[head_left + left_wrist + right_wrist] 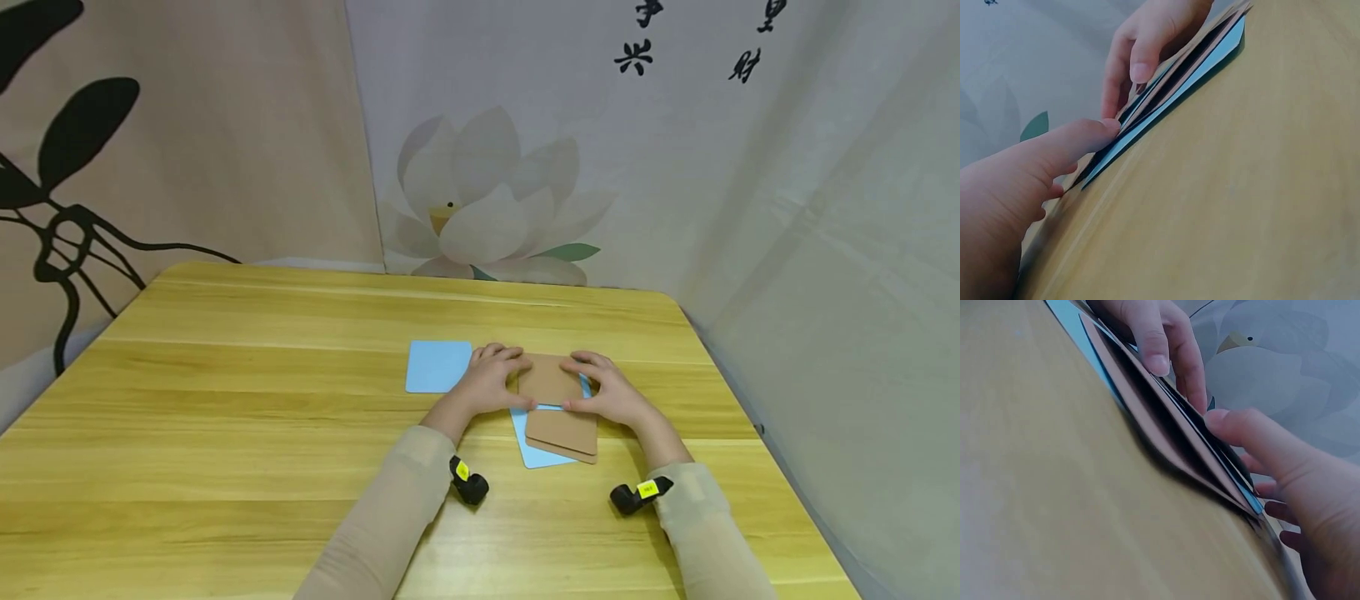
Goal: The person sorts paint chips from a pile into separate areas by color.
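Dark leaves (pixel 88 132) sprawl over the backdrop (pixel 247 125), cut off at the left edge. Across the yellow worktop (pixel 225 417) now: a blue card (pixel 437 367), then the left hand (pixel 487 383), fingers bent, gripping the upper brown card (pixel 550 379) mid-right; the right hand (pixel 613 393), likewise, grips its other side. Lower brown cards (pixel 562 432) half-hide a blue sheet (pixel 540 457); how many are stacked, I can't tell.

Black characters (pixel 633 57) on the pale hanging cloth (pixel 675 183)
兴 (pixel 634 58) and 财 (pixel 745 66) read clearly — the two above run into the top edge; yellow labels (pixel 648 489) on the wrist cameras (pixel 474 490) — too small to read.
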Demonstrator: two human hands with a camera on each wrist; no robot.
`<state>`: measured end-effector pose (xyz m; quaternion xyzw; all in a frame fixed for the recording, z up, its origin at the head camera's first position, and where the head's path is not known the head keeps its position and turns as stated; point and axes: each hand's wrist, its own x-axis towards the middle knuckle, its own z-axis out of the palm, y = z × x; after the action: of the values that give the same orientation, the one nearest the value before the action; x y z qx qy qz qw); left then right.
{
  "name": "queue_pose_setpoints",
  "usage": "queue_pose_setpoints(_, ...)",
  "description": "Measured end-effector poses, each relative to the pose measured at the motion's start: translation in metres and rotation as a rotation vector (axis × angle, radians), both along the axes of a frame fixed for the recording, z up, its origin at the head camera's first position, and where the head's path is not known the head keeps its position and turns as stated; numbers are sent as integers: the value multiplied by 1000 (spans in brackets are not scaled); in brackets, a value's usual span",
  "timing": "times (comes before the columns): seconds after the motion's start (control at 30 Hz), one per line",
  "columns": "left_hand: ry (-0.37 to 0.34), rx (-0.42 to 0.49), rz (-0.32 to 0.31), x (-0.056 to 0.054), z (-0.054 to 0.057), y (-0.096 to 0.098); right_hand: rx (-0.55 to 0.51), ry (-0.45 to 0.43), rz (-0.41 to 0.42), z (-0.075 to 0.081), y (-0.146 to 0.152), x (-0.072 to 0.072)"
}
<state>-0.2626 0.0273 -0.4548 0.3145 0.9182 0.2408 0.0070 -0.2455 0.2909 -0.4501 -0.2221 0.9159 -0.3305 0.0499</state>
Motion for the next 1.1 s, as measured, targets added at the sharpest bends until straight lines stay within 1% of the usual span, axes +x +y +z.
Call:
queue_pose_setpoints(0.3,-3,11,-23,0,0,0,-21,6,7,1,-1,0)
queue_pose_setpoints(0.53,17,4,-21,1,1,-1,-17,22,12,4,-2,2)
queue_pose_setpoints(0.83,14,0,-21,2,3,-1,-30,30,26,8,-4,4)
queue_pose_setpoints(1.1,22,41,-34,2,2,0,-22,57,40,8,-4,5)
